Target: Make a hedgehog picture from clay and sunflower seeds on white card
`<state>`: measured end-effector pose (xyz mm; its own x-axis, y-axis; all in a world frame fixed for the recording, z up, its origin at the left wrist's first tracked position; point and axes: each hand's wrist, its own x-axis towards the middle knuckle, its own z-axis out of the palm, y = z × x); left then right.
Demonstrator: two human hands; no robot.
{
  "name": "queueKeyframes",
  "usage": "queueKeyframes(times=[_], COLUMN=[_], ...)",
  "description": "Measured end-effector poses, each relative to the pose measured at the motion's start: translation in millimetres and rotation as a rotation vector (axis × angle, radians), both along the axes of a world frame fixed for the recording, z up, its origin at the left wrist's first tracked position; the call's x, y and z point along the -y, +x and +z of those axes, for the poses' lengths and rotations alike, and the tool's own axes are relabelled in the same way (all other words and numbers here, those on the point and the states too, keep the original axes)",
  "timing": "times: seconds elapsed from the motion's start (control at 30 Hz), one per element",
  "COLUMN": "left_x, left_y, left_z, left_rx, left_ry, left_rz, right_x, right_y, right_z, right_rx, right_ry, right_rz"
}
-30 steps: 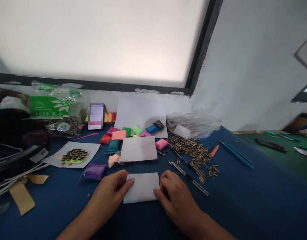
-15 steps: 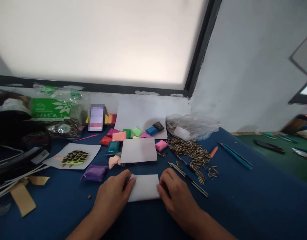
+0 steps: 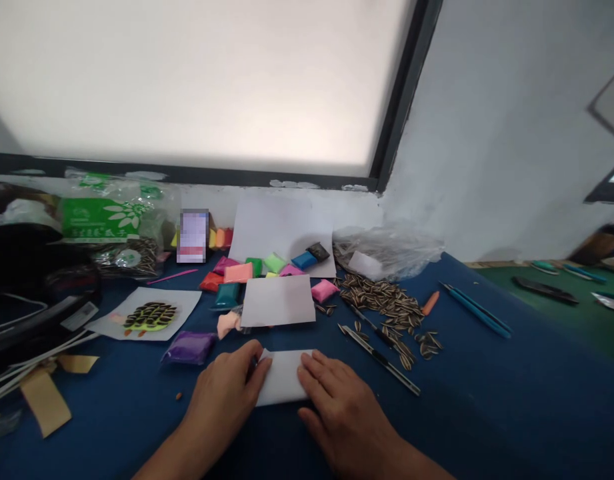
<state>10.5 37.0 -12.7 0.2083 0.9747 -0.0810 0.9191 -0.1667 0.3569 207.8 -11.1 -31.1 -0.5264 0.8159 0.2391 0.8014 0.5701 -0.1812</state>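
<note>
A folded sheet of white paper point(image 3: 283, 381) lies on the blue tabletop between my hands. My left hand point(image 3: 231, 380) pinches its left edge between thumb and fingers. Across the right part of the paper, my right hand point(image 3: 337, 393) rests flat with its fingers stretched out and covers that edge. Just beyond them a smaller white sheet point(image 3: 279, 301) lies over several coloured clay packets, among them a teal one point(image 3: 227, 295) and a pink one point(image 3: 325, 290). Left of it is a purple clay packet point(image 3: 189, 347).
Sunflower seeds point(image 3: 381, 297) spread at the right, beside a craft knife point(image 3: 381, 361) and blue tweezers point(image 3: 477, 310). On the left are a paper with a seed-and-clay picture point(image 3: 151, 317), a green seed bag point(image 3: 111, 220) and a phone point(image 3: 193, 235) standing upright.
My right hand has gone from curled at the paper's right edge to lying flat over it, a little further left. My left hand keeps its pinch.
</note>
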Motion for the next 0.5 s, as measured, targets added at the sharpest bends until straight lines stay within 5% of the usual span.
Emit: queueKeyframes(times=[0.37, 0.5], left_x=[2.4, 7.6], left_y=[-0.3, -6.2], left_z=[-0.5, -0.1], left_rx=[-0.133, -0.249], left_ry=[0.003, 0.18], left_rz=[0.013, -0.042], right_x=[-0.2, -0.3], right_y=[-1.9, -3.4], right_z=[2.4, 0.0], right_rx=[0.006, 0.001], right_ry=[-0.028, 0.002], right_rz=[-0.007, -0.021])
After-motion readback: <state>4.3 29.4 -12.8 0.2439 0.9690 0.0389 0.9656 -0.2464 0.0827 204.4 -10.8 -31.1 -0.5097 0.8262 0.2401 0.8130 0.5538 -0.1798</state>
